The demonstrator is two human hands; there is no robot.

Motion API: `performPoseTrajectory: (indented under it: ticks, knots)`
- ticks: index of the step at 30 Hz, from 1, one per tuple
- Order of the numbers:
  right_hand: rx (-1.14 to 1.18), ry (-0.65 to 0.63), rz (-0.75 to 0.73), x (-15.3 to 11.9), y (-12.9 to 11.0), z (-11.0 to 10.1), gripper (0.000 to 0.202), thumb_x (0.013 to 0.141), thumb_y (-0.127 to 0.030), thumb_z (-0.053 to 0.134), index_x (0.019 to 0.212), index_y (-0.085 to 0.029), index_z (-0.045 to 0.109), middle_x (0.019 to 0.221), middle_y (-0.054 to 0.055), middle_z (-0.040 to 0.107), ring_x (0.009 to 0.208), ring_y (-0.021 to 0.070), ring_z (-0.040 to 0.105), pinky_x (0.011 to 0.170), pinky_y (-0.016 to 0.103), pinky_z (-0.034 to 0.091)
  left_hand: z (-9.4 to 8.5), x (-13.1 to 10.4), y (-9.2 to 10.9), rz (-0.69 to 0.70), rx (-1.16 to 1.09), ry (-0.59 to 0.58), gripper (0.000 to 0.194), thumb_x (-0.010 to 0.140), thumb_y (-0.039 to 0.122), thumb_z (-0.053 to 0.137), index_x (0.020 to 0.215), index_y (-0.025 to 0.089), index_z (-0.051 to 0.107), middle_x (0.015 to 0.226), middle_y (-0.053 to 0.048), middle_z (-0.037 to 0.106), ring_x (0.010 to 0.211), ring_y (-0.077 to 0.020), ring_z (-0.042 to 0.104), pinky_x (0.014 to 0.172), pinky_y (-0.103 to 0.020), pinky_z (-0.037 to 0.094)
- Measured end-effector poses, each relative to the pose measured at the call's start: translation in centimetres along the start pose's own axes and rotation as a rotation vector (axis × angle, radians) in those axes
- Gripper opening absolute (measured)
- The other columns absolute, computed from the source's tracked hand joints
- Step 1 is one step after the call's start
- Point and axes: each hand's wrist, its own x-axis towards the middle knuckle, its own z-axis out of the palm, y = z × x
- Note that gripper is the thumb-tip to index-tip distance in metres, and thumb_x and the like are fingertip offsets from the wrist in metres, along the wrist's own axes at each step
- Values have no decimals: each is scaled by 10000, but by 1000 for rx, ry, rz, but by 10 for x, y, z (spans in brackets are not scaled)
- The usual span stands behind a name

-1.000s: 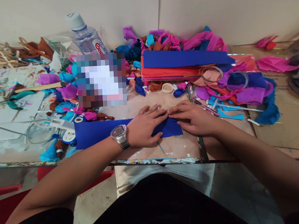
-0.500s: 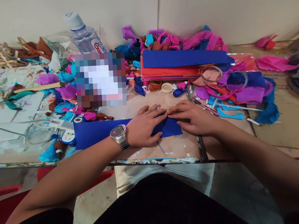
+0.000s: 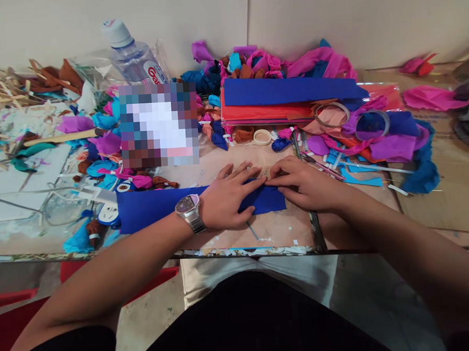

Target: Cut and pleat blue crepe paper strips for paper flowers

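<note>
A long strip of dark blue crepe paper (image 3: 153, 208) lies across the table in front of me. My left hand (image 3: 230, 196) rests palm down on it with fingers spread, a metal watch on the wrist. Close beside its fingertips, my right hand (image 3: 303, 185) pinches the upper edge of the strip near its right end. Part of the paper is hidden under both hands. Just beyond the hands lie a cream-coloured ring (image 3: 262, 137) and small tied bundles of coloured paper, a dark blue bundle (image 3: 281, 144) among them.
Behind are a blue folded sheet (image 3: 289, 90) on red paper packs (image 3: 266, 112), a roll of clear tape (image 3: 372, 125) and a plastic bottle (image 3: 132, 58). At left, a white power strip (image 3: 109, 212) and wooden sticks (image 3: 2, 88). Scissors (image 3: 322, 165) lie right of centre.
My right hand has shifted very slightly at the paper's upper edge, its fingers drawn closer into the pinch. My left hand stays flat on the strip.
</note>
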Motion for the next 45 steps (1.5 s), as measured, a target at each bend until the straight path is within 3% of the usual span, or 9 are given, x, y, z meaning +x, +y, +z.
performPoseTrajectory:
  ticks: [16, 45]
  knots:
    - [11, 8, -39, 0, 0, -4, 360, 911, -131, 614, 1199, -270, 779, 1219, 80, 741, 1161, 285, 630, 1045, 521, 497, -4, 0, 1, -36, 1, -33, 794, 882, 417, 622, 1616, 222, 389, 1718, -150, 282, 1599, -429, 196, 1258, -698, 138]
    - [-21, -4, -43, 0, 0, -4, 367, 910, -135, 609, 1206, -270, 779, 1216, 76, 749, 1153, 283, 630, 1035, 518, 522, -5, 0, 0, -53, 10, -75, 823, 871, 442, 640, 1621, 222, 383, 1737, -154, 221, 1610, -439, 152, 1253, -722, 97]
